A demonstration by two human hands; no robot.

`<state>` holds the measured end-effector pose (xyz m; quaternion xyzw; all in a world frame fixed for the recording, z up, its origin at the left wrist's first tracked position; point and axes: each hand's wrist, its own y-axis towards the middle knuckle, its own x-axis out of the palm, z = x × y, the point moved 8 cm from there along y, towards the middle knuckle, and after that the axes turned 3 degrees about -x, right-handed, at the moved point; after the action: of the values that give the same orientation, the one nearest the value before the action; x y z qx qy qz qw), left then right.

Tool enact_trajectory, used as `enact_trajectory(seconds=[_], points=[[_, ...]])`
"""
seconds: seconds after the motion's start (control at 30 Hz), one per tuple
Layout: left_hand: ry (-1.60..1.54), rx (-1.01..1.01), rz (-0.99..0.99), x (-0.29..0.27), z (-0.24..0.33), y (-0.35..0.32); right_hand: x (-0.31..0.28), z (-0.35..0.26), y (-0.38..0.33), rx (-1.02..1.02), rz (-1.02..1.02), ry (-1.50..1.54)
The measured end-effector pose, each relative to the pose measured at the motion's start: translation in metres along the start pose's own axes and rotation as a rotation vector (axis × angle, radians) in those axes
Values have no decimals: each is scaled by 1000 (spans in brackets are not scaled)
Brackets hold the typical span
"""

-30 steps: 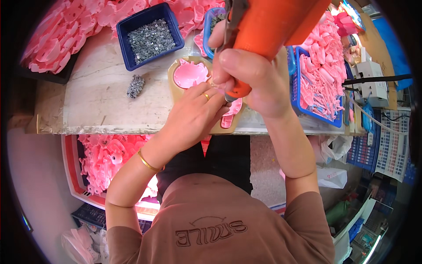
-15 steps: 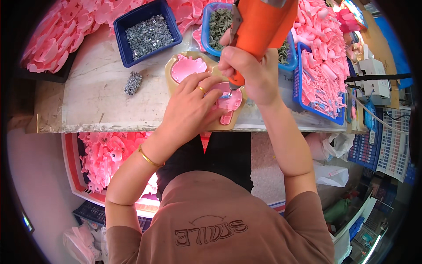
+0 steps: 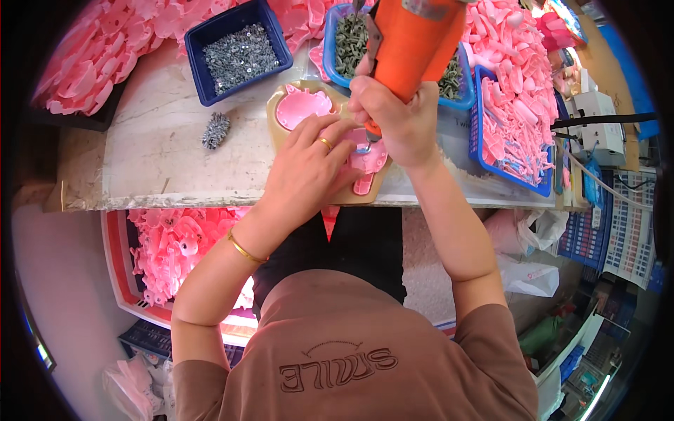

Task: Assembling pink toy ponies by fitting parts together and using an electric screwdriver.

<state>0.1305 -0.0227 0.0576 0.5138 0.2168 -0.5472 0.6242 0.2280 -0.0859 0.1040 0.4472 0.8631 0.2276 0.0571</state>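
My right hand (image 3: 400, 119) is wrapped round an orange power screwdriver (image 3: 414, 49), its nose pointing down. Its bit meets a pink plastic shell (image 3: 368, 160) that lies in a tan moulded holder (image 3: 279, 98) near the table's front edge. Bent over the same shell, my left hand (image 3: 309, 158) holds it down, thumb and fingertips close beside the bit. The bit's very tip and any screw under it are too small to make out. A second pink shell (image 3: 302, 107), rounded and hollow, sits in the holder beyond my left fingers.
A dark blue bin (image 3: 277, 64) of small metal screws and a light blue bin (image 3: 328, 59) of dark parts stand behind the holder. A screw-covered clump (image 3: 216, 131) lies left. Pink parts (image 3: 105, 49) heap up far left; a blue basket (image 3: 477, 144) holds more at right.
The whole view has shifted slightly. The screwdriver's body leans a little further left, with its bit still at the pink shell. My left hand stays on the shell.
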Motion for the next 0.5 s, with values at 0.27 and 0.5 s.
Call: enact_trajectory(seconds=[0.27, 0.5], points=[[29, -75, 46, -14, 3, -17, 37, -42, 29, 1, -207, -2], [30, -215, 13, -13, -17, -45, 28, -151, 50, -347, -4, -551]])
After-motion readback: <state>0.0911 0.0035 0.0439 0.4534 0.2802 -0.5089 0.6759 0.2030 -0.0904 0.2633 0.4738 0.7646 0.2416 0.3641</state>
